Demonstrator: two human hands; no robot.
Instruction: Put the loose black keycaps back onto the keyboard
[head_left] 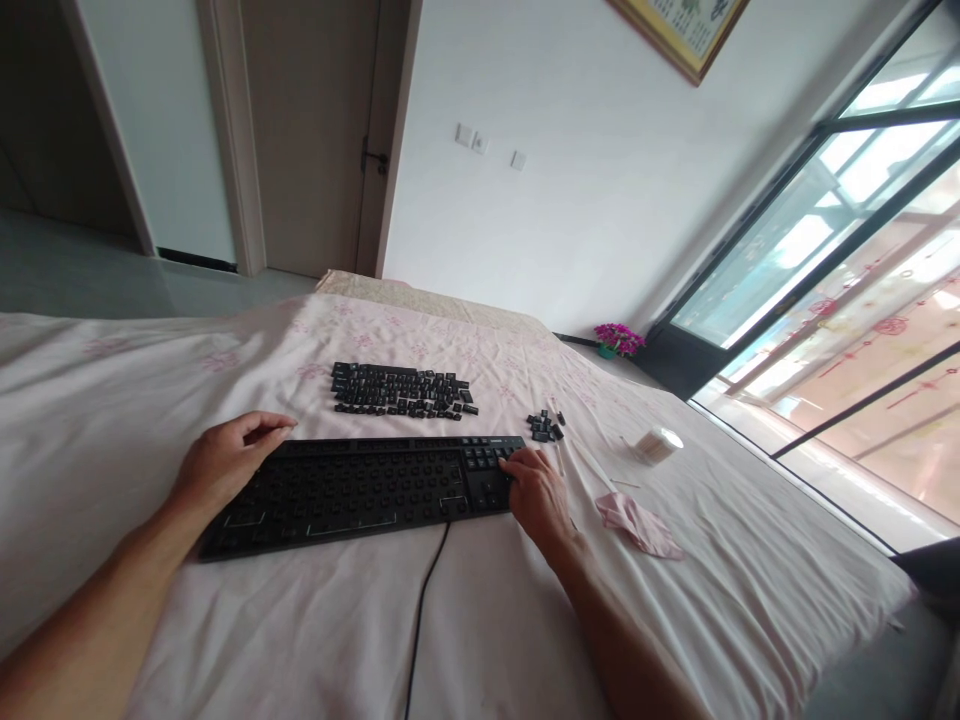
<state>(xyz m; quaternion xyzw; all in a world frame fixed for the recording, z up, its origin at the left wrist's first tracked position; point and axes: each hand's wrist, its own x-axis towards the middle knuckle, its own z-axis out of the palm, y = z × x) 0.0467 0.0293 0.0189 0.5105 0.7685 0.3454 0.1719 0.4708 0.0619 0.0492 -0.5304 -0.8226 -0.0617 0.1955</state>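
Wide room opens left of the left hand [229, 458] over the pale floral fabric sheet [82, 420]. Between the 2 hands, a long black plastic keyboard [360, 488] bars low passage, with a narrow lane before the loose black plastic keycaps [397, 388] beyond. Rightward of the right hand [541, 495], a crumpled pink cloth [637, 522] and white cylindrical container [658, 445] obstruct.

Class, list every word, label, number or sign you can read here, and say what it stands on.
None can be read with certainty.
Framed picture: lines of writing, too small.
Keyboard: pale marking along the far edge, too small.
Loose keycaps: any legends too small or blurred.
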